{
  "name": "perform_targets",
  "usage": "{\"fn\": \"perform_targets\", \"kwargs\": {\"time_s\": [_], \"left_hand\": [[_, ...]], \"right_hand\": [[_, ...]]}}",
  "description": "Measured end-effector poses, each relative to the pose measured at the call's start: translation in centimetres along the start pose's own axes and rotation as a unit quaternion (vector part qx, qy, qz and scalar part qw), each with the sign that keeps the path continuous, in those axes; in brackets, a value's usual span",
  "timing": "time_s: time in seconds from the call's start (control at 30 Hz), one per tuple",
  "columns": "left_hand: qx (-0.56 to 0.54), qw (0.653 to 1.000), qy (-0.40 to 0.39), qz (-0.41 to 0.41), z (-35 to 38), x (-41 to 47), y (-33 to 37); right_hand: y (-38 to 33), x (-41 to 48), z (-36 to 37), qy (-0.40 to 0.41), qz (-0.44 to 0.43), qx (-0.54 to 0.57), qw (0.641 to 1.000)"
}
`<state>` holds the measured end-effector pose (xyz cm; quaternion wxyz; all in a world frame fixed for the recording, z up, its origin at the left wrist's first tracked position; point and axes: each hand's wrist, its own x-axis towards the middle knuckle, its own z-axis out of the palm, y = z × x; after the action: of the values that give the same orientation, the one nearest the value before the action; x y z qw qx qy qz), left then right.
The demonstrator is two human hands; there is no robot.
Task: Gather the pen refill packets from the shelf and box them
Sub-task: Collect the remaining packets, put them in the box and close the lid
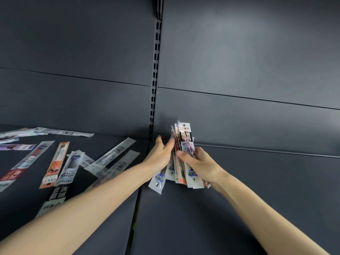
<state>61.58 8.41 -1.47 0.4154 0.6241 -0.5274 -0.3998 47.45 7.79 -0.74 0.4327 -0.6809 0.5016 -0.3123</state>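
Bundle of packets point(184, 139): a thick sheaf of pen refill packets held between both hands over the right board of the shelf point(239, 190). It is close to the back panel point(239, 61) and just right of the slotted upright point(156, 70).
Bundle's lie: it stands roughly on end, with the tops fanned upward and the lower ends splayed toward the camera. Whether those ends touch the shelf cannot be told.
Front packet point(185, 134): white with a black block of printed characters and a hang hole at its top edge.
Right hand point(200, 162): its grip is closed round the bundle's right side at about mid-length, with the fingers curled across the front of the packets.
Left hand point(160, 153): its grip is open. The fingers are straight and press against the bundle's left edge, and the thumb is raised clear.
Loose packets: more lie flat and scattered on the left board of the shelf, well apart from the bundle.
Two long clear packets point(112, 155): these are the nearest loose ones. They lie side by side on a slant with barcodes showing, and their lower ends pass under the left forearm.
Blue-and-white packet point(70, 166): lies beside the clear ones and overlaps an orange packet point(55, 163) on its left.
Black-and-white packet point(58, 192): lies nearer the camera, partly hidden by the left forearm.
Red-and-white packet point(27, 161): lies on a slant at the far left.
Purple packet point(16, 147): lies behind the red-and-white one, near several pale packets point(46, 132) along the back of the shelf.
Seam point(136, 208): a narrow gap between the two shelf boards, running from the upright toward the camera.
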Motion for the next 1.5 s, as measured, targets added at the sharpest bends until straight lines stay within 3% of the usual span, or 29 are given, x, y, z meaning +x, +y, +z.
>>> {"fn": "perform_targets", "kwargs": {"time_s": [0.17, 0.5, 0.7, 0.8, 0.9, 1.1, 1.27, 1.5], "left_hand": [[0.170, 0.985, 0.009, 0.019, 0.1, -0.9, -0.3], [0.196, 0.974, -0.020, 0.113, 0.6, -1.4, -1.0], [0.160, 0.979, -0.008, 0.127, 0.3, -1.3, -1.0], [0.171, 0.977, 0.025, 0.128, -0.5, -1.0, -0.4], [0.225, 0.959, 0.039, 0.169, -2.5, -1.5, 0.5], [0.356, 0.890, 0.119, 0.259, -9.2, -4.6, 1.3], [0.369, 0.894, 0.136, 0.214, -15.4, -6.4, -1.2], [0.376, 0.906, 0.059, 0.186, -22.9, -6.7, -6.2]], "right_hand": [[0.5, 0.9, 0.2, 0.047, 0.099, -0.162, 0.981], [1.2, 1.4, -0.9, 0.032, 0.042, -0.089, 0.995], [0.4, 0.8, -1.5, 0.029, 0.033, -0.114, 0.993], [-0.1, 0.2, -1.4, 0.076, 0.002, -0.158, 0.984], [-1.3, -0.4, -1.3, 0.124, -0.080, -0.167, 0.975], [-5.3, -0.8, 1.4, 0.093, -0.198, -0.124, 0.968], [-7.3, -0.9, 6.5, 0.048, -0.224, -0.150, 0.962], [-8.3, 0.1, 13.9, 0.029, -0.191, -0.201, 0.960]]}}
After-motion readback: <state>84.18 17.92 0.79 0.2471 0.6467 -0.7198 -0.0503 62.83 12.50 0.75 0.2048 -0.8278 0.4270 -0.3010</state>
